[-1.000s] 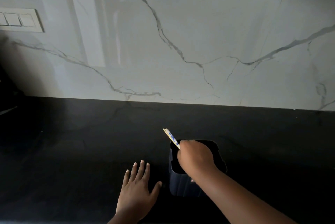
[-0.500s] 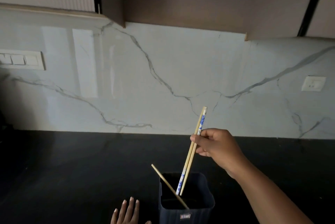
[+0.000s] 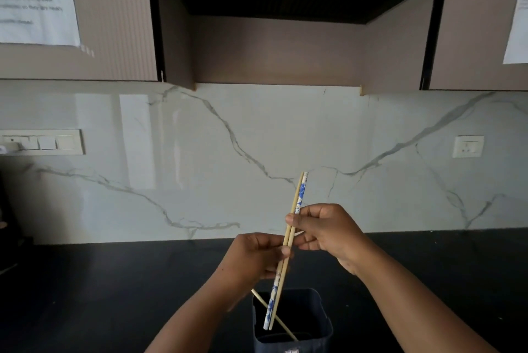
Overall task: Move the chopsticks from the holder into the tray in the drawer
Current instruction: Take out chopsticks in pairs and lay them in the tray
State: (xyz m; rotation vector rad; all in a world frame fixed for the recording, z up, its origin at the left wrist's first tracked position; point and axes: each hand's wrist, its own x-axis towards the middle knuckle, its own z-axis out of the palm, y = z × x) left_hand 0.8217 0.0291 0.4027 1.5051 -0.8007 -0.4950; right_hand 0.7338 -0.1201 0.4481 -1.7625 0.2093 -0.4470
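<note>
Chopsticks: a pair (image 3: 294, 232), one plain pale wood and one with a blue and white pattern, is standing nearly upright in the lower middle of the frame, tips hanging just above the holder's mouth.
Right hand: the right hand (image 3: 328, 231) is pinching the pair near its upper part, fingers curled narrow around both sticks.
Left hand: the left hand (image 3: 254, 257) is gripping the same pair lower down, fingers closed tight on it.
Holder: a dark, squarish holder (image 3: 315, 329) with rounded corners is sitting at the bottom centre of the frame.
Inside the holder: one plain wooden stick (image 3: 281, 325) is leaning slantwise, its top poking past the left rim.
Counter: a black, matte counter (image 3: 100, 295) is carrying the holder.
Wall: a glossy white marble wall (image 3: 257, 129) with grey veins is filling the middle of the frame.
Switch plates: one (image 3: 43, 142) is sitting at the left, another (image 3: 467, 146) at the right.
</note>
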